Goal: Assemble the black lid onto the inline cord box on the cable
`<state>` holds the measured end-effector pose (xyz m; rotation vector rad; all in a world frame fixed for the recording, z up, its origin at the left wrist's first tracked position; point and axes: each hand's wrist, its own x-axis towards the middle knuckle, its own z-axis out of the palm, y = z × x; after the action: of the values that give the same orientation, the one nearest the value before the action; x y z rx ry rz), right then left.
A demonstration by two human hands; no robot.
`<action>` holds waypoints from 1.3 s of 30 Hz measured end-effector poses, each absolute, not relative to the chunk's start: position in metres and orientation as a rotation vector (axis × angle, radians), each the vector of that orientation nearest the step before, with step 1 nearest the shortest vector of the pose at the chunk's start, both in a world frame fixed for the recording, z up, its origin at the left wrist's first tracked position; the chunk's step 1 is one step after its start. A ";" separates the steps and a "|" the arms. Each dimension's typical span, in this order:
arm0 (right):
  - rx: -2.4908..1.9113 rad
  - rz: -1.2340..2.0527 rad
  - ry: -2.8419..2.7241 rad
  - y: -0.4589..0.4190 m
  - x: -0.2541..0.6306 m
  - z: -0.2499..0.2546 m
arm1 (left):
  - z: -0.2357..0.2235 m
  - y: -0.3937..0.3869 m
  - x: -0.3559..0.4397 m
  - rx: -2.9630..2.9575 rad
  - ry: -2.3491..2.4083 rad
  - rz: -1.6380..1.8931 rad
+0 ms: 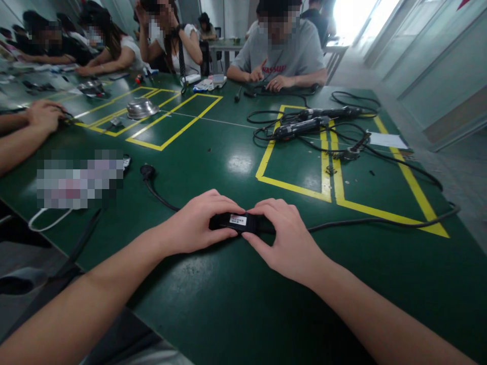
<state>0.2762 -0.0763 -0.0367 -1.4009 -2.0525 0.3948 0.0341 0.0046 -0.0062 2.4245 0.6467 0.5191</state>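
Note:
A small black box with a white printed label (238, 220) lies in the middle of the green table, in line with a black power cord (373, 221). My left hand (201, 218) grips the box's left end between thumb and fingers. From the other side my right hand (287, 235) holds its right end, the fingertips of both hands almost meeting over it. The cord's short length runs left from the box to a black plug (147, 173). Its longer length goes right toward the table edge and curves back. The ends of the box are partly hidden by my fingers.
Two black electric screwdrivers (300, 128) with tangled cables lie ahead on the right, near a white paper (387, 140). Yellow tape (292, 187) marks rectangles on the table (213, 304). A metal bowl (141, 108) stands farther left. Co-workers sit around; one's hand (44, 115) rests at left.

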 end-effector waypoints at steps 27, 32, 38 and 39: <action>-1.420 0.434 -2.084 -0.077 0.274 -0.032 | -0.004 0.004 0.031 2.449 0.715 0.440; -1.418 0.415 -2.104 -0.077 0.274 -0.034 | -0.004 0.004 0.031 2.453 0.693 0.454; -1.403 0.375 -2.111 -0.078 0.273 -0.035 | -0.007 0.003 0.032 2.478 0.672 0.481; -1.399 0.374 -2.112 -0.078 0.273 -0.035 | -0.007 0.003 0.032 2.483 0.661 0.491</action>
<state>0.2734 -0.0776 -0.0353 -1.3992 -2.1123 0.3736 0.0318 0.0027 -0.0073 2.4830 0.6612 0.4912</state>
